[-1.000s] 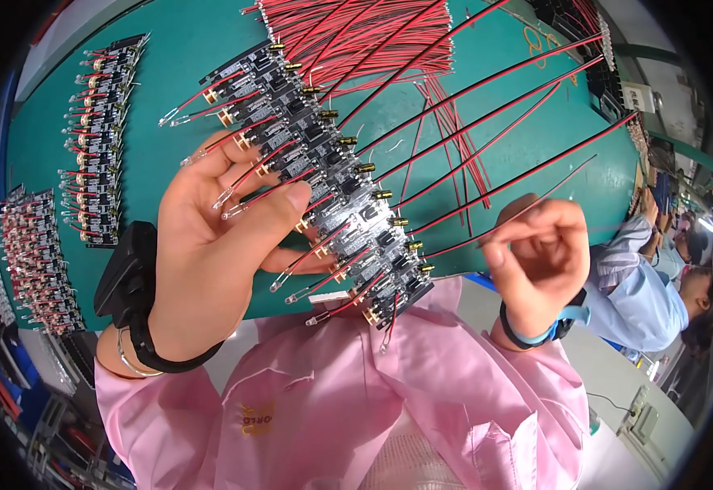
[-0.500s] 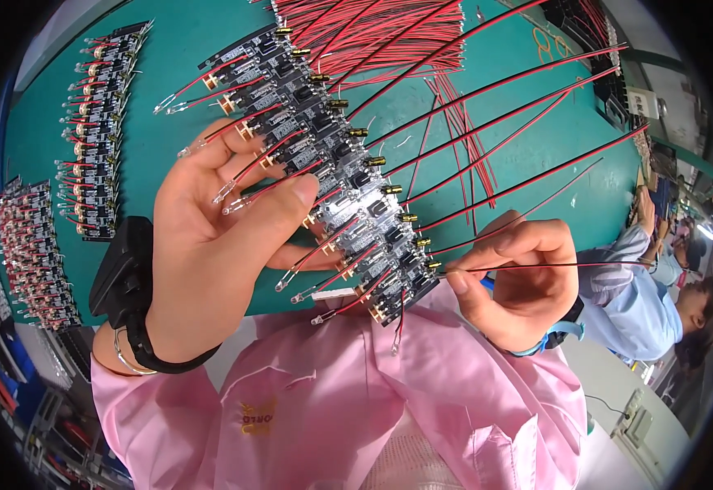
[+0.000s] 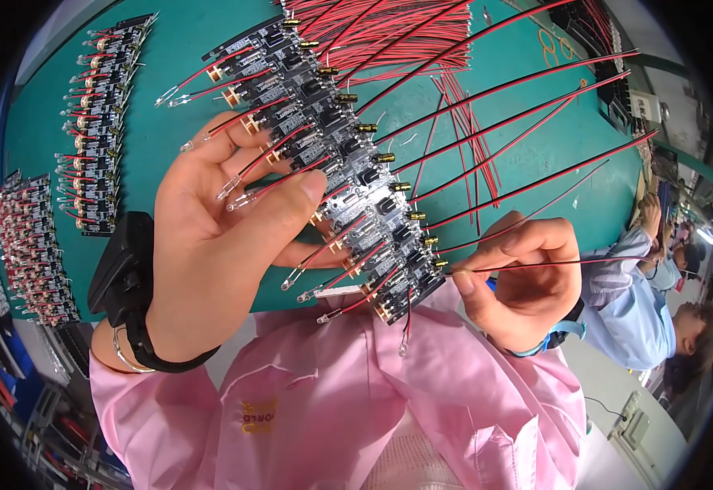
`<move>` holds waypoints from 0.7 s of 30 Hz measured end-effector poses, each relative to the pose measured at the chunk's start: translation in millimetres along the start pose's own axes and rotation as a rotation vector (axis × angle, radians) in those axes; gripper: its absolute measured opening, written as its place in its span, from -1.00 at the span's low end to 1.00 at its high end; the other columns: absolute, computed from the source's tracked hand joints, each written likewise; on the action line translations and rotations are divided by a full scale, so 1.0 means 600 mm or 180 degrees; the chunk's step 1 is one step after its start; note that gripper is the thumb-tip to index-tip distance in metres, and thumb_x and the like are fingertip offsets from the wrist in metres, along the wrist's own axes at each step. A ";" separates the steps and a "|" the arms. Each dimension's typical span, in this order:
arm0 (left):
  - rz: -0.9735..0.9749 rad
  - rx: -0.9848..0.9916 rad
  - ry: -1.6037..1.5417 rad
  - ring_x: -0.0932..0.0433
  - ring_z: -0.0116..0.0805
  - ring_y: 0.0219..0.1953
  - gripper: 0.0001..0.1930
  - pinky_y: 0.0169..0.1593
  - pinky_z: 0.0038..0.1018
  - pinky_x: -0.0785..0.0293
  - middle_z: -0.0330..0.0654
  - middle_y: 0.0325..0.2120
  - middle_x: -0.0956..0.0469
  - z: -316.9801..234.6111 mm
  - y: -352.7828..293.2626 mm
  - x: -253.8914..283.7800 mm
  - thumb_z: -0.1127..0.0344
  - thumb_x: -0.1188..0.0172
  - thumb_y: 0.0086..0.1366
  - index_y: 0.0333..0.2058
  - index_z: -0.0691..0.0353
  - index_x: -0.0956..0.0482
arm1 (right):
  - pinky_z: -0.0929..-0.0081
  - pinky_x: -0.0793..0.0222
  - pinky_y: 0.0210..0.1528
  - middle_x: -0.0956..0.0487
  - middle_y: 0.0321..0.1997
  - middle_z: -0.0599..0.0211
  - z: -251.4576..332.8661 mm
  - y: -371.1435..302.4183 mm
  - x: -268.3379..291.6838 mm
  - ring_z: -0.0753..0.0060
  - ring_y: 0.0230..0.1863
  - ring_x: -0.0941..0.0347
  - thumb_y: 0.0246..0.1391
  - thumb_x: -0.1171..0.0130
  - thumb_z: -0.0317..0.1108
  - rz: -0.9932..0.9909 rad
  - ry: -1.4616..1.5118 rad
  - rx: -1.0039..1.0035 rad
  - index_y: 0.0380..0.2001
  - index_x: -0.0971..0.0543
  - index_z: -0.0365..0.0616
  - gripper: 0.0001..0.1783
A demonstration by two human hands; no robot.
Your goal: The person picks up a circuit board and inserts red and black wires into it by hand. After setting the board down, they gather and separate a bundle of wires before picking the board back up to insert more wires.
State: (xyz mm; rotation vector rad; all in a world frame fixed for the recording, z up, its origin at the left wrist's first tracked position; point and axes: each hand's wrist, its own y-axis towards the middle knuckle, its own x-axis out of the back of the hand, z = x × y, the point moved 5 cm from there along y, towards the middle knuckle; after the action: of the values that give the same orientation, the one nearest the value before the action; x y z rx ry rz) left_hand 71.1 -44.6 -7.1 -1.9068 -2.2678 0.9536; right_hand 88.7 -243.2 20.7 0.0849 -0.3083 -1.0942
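- Left hand [image 3: 226,233]: grips the circuit board [image 3: 342,155] above the table's [image 3: 148,163] near edge, apparently to steady it.
- Right hand [image 3: 528,273]: pinches a wire [image 3: 610,260] near the board's lower end, probably for fine control.

Two hands [image 3: 213,249] and one held circuit panel [image 3: 340,151] show.

An electronics assembly workshop, seen through my remote feed: rows of circuit boards [image 3: 99,131] and massed red-and-black wires [image 3: 409,41] lie on a green worktable [image 3: 536,147], a pink work coat [image 3: 316,408] shows below, and a co-worker [image 3: 634,314] in pale blue appears at right.
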 end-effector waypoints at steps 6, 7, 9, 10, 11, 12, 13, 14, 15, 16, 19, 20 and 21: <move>0.0102 -0.0100 0.0031 -0.53 -0.36 -0.31 -0.66 -0.42 -0.44 -0.61 -0.12 -0.27 -0.43 -0.002 -0.021 0.070 0.50 0.11 0.18 -0.04 0.35 -0.18 | 0.72 -0.32 -0.47 -0.52 -0.57 0.16 0.008 -0.007 -0.074 0.56 -0.53 -0.44 -0.39 -0.23 -0.77 -0.0026 -0.0111 0.0044 -0.38 -0.26 -0.31 -0.55; 0.0112 -0.0122 0.0035 -0.53 -0.36 -0.31 -0.66 -0.41 -0.44 -0.61 -0.12 -0.26 -0.43 -0.002 -0.022 0.073 0.50 0.11 0.18 -0.04 0.35 -0.18 | 0.72 -0.33 -0.47 -0.52 -0.57 0.16 0.009 -0.006 -0.077 0.56 -0.53 -0.44 -0.39 -0.23 -0.77 -0.0020 -0.0104 0.0033 -0.38 -0.26 -0.31 -0.55; 0.0106 -0.0108 0.0025 -0.53 -0.35 -0.31 -0.66 -0.41 -0.44 -0.61 -0.11 -0.26 -0.43 -0.003 -0.024 0.075 0.50 0.11 0.18 -0.04 0.35 -0.18 | 0.72 -0.33 -0.47 -0.52 -0.57 0.16 0.011 -0.006 -0.080 0.56 -0.53 -0.44 -0.39 -0.23 -0.77 -0.0024 -0.0104 0.0019 -0.38 -0.26 -0.31 -0.55; 0.0108 -0.0084 0.0036 -0.53 -0.35 -0.31 -0.66 -0.41 -0.43 -0.61 -0.10 -0.25 -0.43 -0.004 -0.024 0.075 0.50 0.11 0.18 -0.04 0.35 -0.18 | 0.71 -0.33 -0.47 -0.52 -0.57 0.16 0.011 -0.007 -0.081 0.56 -0.53 -0.44 -0.39 -0.23 -0.77 -0.0050 -0.0092 0.0002 -0.38 -0.26 -0.31 -0.55; 0.0109 -0.0060 0.0047 -0.53 -0.34 -0.31 -0.65 -0.41 -0.43 -0.61 -0.10 -0.24 -0.43 -0.004 -0.024 0.075 0.50 0.11 0.18 -0.03 0.36 -0.17 | 0.71 -0.33 -0.47 -0.52 -0.57 0.16 0.011 -0.007 -0.082 0.55 -0.52 -0.44 -0.39 -0.23 -0.77 -0.0075 -0.0080 -0.0015 -0.38 -0.26 -0.31 -0.55; 0.0110 -0.0059 0.0049 -0.53 -0.34 -0.31 -0.65 -0.41 -0.43 -0.61 -0.10 -0.24 -0.43 -0.005 -0.024 0.075 0.50 0.11 0.18 -0.03 0.36 -0.17 | 0.71 -0.33 -0.47 -0.52 -0.57 0.16 0.011 -0.007 -0.082 0.55 -0.52 -0.44 -0.39 -0.23 -0.77 -0.0078 -0.0079 -0.0016 -0.38 -0.26 -0.31 -0.55; 0.0090 -0.0053 0.0043 -0.53 -0.34 -0.31 -0.65 -0.41 -0.43 -0.61 -0.09 -0.24 -0.43 -0.005 -0.024 0.075 0.50 0.11 0.18 -0.03 0.36 -0.17 | 0.71 -0.33 -0.47 -0.52 -0.57 0.17 0.010 -0.007 -0.082 0.55 -0.53 -0.44 -0.39 -0.23 -0.77 -0.0063 -0.0083 0.0003 -0.38 -0.26 -0.31 -0.55; 0.0068 -0.0047 0.0036 -0.53 -0.34 -0.31 -0.65 -0.41 -0.43 -0.61 -0.09 -0.24 -0.43 -0.004 -0.024 0.075 0.51 0.11 0.18 -0.03 0.36 -0.17 | 0.71 -0.33 -0.47 -0.52 -0.58 0.17 0.009 -0.006 -0.082 0.56 -0.53 -0.44 -0.39 -0.23 -0.77 -0.0046 -0.0087 0.0023 -0.38 -0.26 -0.31 -0.55; 0.0047 -0.0041 0.0030 -0.53 -0.34 -0.31 -0.65 -0.41 -0.43 -0.61 -0.08 -0.24 -0.43 -0.005 -0.024 0.076 0.51 0.11 0.18 -0.03 0.36 -0.16 | 0.71 -0.33 -0.47 -0.52 -0.58 0.17 0.009 -0.007 -0.083 0.56 -0.53 -0.44 -0.39 -0.23 -0.77 -0.0031 -0.0089 0.0043 -0.38 -0.26 -0.31 -0.55; 0.0045 -0.0040 0.0031 -0.53 -0.34 -0.31 -0.65 -0.41 -0.43 -0.61 -0.08 -0.24 -0.43 -0.005 -0.024 0.075 0.51 0.11 0.18 -0.03 0.36 -0.16 | 0.71 -0.33 -0.47 -0.52 -0.58 0.17 0.009 -0.007 -0.083 0.56 -0.53 -0.44 -0.39 -0.23 -0.77 -0.0031 -0.0088 0.0042 -0.38 -0.26 -0.31 -0.55; 0.0017 -0.0008 0.0057 -0.53 -0.34 -0.31 -0.65 -0.41 -0.43 -0.61 -0.08 -0.23 -0.43 -0.006 -0.025 0.075 0.51 0.12 0.18 -0.03 0.36 -0.16 | 0.71 -0.34 -0.46 -0.51 -0.57 0.17 0.009 -0.008 -0.082 0.55 -0.53 -0.44 -0.39 -0.23 -0.77 -0.0034 -0.0153 0.0065 -0.38 -0.27 -0.31 -0.55; 0.0021 -0.0010 0.0056 -0.53 -0.34 -0.31 -0.65 -0.41 -0.43 -0.61 -0.08 -0.23 -0.43 -0.006 -0.025 0.075 0.51 0.12 0.18 -0.03 0.36 -0.16 | 0.71 -0.34 -0.46 -0.51 -0.57 0.17 0.009 -0.008 -0.082 0.55 -0.53 -0.44 -0.39 -0.23 -0.77 -0.0036 -0.0157 0.0066 -0.38 -0.27 -0.31 -0.55; 0.0037 -0.0020 0.0047 -0.53 -0.34 -0.31 -0.65 -0.41 -0.44 -0.61 -0.08 -0.24 -0.43 -0.006 -0.024 0.074 0.51 0.12 0.18 -0.03 0.36 -0.17 | 0.71 -0.33 -0.46 -0.51 -0.57 0.17 0.010 -0.009 -0.081 0.55 -0.53 -0.44 -0.39 -0.23 -0.76 -0.0062 -0.0180 0.0073 -0.38 -0.27 -0.31 -0.55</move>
State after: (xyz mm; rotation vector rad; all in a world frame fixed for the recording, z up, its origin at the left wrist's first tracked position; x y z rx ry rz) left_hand 48.5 -3.8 -13.0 -1.9250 -2.2568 0.9315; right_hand 62.1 -202.0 15.3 0.0775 -0.3714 -1.1137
